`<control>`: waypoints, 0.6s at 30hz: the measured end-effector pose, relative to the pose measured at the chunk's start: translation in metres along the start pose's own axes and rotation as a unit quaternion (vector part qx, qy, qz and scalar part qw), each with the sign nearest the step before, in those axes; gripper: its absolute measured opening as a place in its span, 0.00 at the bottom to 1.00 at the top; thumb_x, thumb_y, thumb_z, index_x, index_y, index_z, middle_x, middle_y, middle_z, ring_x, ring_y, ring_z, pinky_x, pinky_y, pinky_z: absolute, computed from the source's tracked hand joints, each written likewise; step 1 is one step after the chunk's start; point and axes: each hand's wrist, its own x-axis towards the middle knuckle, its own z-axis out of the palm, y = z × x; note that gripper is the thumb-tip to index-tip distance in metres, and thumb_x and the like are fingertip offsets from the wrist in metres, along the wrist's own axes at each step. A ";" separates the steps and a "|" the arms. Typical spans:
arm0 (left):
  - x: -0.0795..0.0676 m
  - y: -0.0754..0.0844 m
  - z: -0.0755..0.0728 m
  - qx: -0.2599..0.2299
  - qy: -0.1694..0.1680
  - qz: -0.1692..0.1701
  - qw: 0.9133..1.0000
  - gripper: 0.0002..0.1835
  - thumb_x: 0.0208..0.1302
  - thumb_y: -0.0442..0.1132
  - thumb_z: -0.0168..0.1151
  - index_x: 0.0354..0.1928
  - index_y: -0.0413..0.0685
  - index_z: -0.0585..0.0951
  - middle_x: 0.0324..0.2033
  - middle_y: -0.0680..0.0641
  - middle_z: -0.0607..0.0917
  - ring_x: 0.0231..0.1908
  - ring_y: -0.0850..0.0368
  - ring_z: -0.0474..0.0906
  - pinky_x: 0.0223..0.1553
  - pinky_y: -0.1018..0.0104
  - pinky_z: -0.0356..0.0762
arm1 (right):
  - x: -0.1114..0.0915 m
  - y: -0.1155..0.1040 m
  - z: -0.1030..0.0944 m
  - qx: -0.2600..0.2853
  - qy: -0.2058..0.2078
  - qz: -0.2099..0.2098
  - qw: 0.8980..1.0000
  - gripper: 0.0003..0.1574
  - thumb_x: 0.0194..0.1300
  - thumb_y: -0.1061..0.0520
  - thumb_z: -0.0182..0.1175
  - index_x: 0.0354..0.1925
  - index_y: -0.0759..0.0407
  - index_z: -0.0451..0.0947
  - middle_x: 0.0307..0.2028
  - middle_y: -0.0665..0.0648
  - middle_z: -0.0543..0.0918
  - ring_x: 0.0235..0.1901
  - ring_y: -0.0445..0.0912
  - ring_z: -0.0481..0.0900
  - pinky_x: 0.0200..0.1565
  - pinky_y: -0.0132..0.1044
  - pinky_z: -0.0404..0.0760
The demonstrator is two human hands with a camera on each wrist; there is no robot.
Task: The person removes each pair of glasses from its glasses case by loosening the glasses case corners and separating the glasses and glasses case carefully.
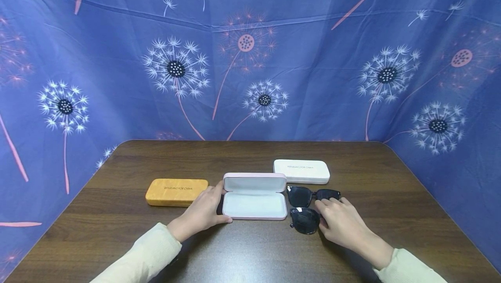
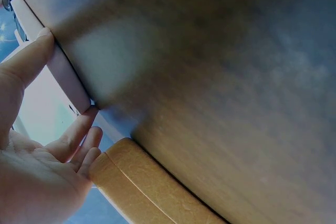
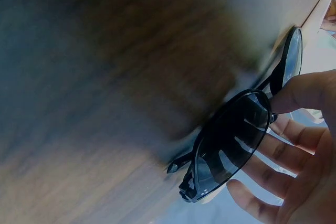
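Observation:
An eyeglass case with a pink rim (image 1: 254,218) lies with its lid raised, showing a pale lining. My left hand (image 1: 204,208) holds its left end, the thumb at the front edge and the other fingers further back; the left wrist view shows the thumb on the case's side (image 2: 68,72). With my right hand (image 1: 344,223) I pinch the nearer dark sunglasses (image 1: 305,221) around the bridge, thumb in front and fingers behind the lens (image 3: 231,140). Part of them is hidden by that hand. A second pair of dark sunglasses (image 1: 299,196) lies just behind.
An orange closed eyeglass case (image 1: 176,191) stands left, right beside my left hand's fingers. A white closed case (image 1: 301,171) lies behind the sunglasses. All rest on a brown wooden table (image 1: 250,248), backed by a blue dandelion-patterned cloth (image 1: 313,57).

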 end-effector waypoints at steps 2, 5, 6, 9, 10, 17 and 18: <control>0.000 0.000 0.000 0.000 0.000 0.000 1.000 0.51 0.34 0.50 0.77 0.60 0.35 0.61 0.43 0.46 0.81 0.47 0.48 0.74 0.52 0.52 0.70 | 0.000 0.000 0.000 0.000 -0.004 0.003 1.000 0.15 0.34 0.58 0.65 0.23 0.50 0.69 0.19 0.43 0.74 0.22 0.40 0.69 0.27 0.34 0.63; 0.000 0.000 0.000 -0.001 -0.001 -0.001 1.000 0.51 0.34 0.50 0.77 0.60 0.35 0.61 0.43 0.46 0.82 0.47 0.48 0.74 0.52 0.52 0.70 | 0.000 0.000 0.000 0.000 -0.003 0.001 1.000 0.15 0.34 0.58 0.65 0.23 0.50 0.69 0.20 0.43 0.74 0.22 0.41 0.69 0.27 0.34 0.63; 0.000 0.001 0.000 -0.001 -0.001 -0.001 1.000 0.52 0.34 0.50 0.77 0.60 0.35 0.61 0.43 0.46 0.82 0.47 0.48 0.74 0.52 0.52 0.70 | 0.000 0.000 0.000 -0.001 0.000 -0.002 1.000 0.15 0.34 0.58 0.65 0.23 0.50 0.68 0.20 0.44 0.74 0.22 0.41 0.69 0.27 0.34 0.63; 0.000 0.001 0.000 0.000 0.000 -0.001 1.000 0.52 0.34 0.50 0.77 0.61 0.35 0.61 0.43 0.47 0.82 0.46 0.48 0.75 0.52 0.52 0.70 | 0.000 0.001 0.000 -0.004 0.002 -0.007 1.000 0.15 0.35 0.57 0.64 0.23 0.50 0.68 0.20 0.44 0.74 0.22 0.41 0.70 0.27 0.35 0.63; 0.000 0.001 0.000 0.000 0.000 -0.001 1.000 0.52 0.34 0.50 0.77 0.61 0.35 0.61 0.43 0.47 0.82 0.46 0.48 0.75 0.52 0.52 0.70 | 0.000 0.002 -0.001 -0.004 0.002 -0.008 1.000 0.15 0.35 0.57 0.64 0.23 0.50 0.68 0.20 0.44 0.74 0.23 0.41 0.70 0.28 0.35 0.64; 0.000 0.001 0.000 -0.001 0.002 0.000 1.000 0.51 0.33 0.50 0.77 0.60 0.35 0.62 0.43 0.47 0.82 0.46 0.49 0.75 0.52 0.52 0.70 | 0.002 0.004 -0.007 -0.002 -0.005 -0.021 1.000 0.13 0.37 0.55 0.64 0.24 0.50 0.70 0.20 0.43 0.74 0.24 0.41 0.69 0.28 0.37 0.65; 0.000 0.001 0.000 -0.001 0.003 0.000 1.000 0.51 0.34 0.50 0.77 0.60 0.35 0.62 0.43 0.47 0.82 0.46 0.49 0.75 0.52 0.52 0.70 | 0.003 0.004 -0.008 -0.003 -0.002 -0.024 1.000 0.13 0.37 0.55 0.64 0.25 0.50 0.70 0.21 0.43 0.75 0.24 0.41 0.70 0.28 0.37 0.66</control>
